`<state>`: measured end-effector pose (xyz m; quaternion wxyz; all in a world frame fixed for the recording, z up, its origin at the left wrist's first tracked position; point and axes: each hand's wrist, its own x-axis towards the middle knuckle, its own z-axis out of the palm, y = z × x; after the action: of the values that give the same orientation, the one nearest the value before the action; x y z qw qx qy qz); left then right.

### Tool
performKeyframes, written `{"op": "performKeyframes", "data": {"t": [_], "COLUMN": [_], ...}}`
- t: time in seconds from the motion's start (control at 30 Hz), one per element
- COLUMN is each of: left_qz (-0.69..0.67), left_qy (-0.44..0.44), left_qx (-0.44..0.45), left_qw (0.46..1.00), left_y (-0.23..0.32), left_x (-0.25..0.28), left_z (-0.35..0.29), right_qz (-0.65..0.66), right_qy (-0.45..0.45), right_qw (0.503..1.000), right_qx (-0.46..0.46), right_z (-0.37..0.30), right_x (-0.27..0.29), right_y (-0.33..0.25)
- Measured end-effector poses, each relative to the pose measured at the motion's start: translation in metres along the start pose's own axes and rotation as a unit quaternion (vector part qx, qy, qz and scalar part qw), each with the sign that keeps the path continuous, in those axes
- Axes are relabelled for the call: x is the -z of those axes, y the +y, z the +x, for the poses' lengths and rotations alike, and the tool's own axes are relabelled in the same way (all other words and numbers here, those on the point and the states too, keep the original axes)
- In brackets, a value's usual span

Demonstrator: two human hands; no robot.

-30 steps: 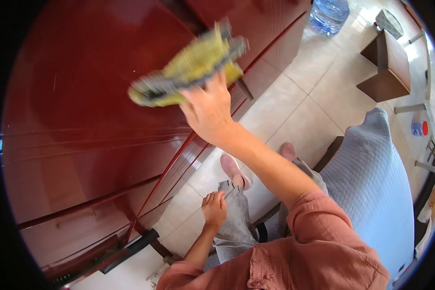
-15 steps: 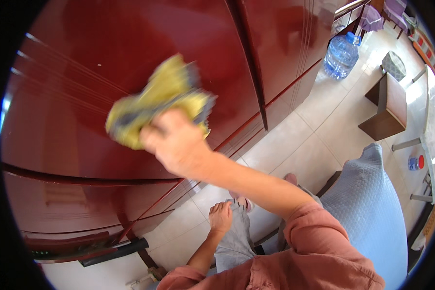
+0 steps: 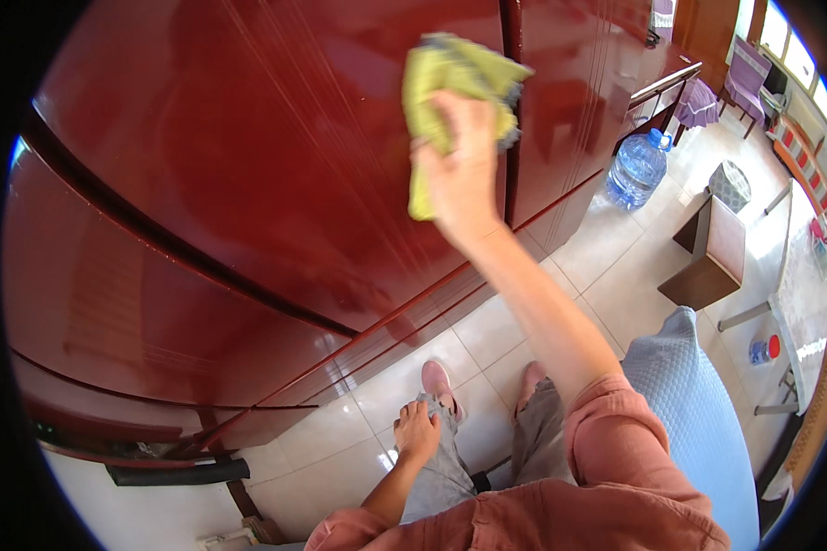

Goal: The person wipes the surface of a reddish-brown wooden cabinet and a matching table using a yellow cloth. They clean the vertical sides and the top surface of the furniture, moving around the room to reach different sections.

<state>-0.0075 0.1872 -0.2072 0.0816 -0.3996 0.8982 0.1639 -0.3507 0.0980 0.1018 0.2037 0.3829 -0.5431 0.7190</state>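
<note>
In my right hand (image 3: 464,184) is a yellow cloth (image 3: 441,78) with grey edging, bunched under the fingers. The hand presses it against a glossy dark red cabinet door (image 3: 276,138), close to the dark vertical gap between two doors. Part of the cloth spreads out beyond my fingertips. My left hand (image 3: 417,432) lies over my thigh on the grey trousers (image 3: 436,477), fingers stretched out and holding nothing.
A large blue water jug (image 3: 638,170) stands on the tiled floor by the cabinet's right end. A brown stool (image 3: 712,253) and a light table (image 3: 799,285) are at the right. Close behind my right arm is a bed with a light blue cover (image 3: 694,404).
My right hand has swept the cloth to the right and farther up across the cabinet door. My left hand has stayed at my thigh. The view has shifted.
</note>
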Motion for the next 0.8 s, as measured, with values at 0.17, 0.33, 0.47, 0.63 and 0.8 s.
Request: {"op": "performKeyframes", "data": {"t": [0.17,0.33,0.47,0.63,0.8], "left_qz": [0.001,-0.006,-0.009,0.001,-0.011], "left_qy": [-0.008,-0.012,-0.017,-0.015,0.012], "left_qx": [-0.008,0.005,0.012,-0.001,-0.027], "left_qw": [1.0,1.0,1.0,1.0,0.999], "left_y": [-0.006,-0.019,-0.025,-0.025,-0.026], "left_x": [-0.008,-0.011,-0.016,-0.017,-0.023], "left_z": [0.007,0.007,0.007,0.017,0.022], "right_qz": [-0.069,-0.158,-0.129,-0.092,-0.093], "right_qy": [-0.34,-0.166,0.038,0.175,0.08], "right_qw": [0.921,0.944,0.991,0.921,0.908], "right_qx": [0.179,0.239,-0.017,-0.337,-0.401], "right_z": [-0.093,-0.11,-0.117,-0.221,-0.341], "right_x": [-0.055,-0.037,0.009,0.031,-0.019], "right_y": [-0.051,-0.004,0.077,0.17,0.142]}}
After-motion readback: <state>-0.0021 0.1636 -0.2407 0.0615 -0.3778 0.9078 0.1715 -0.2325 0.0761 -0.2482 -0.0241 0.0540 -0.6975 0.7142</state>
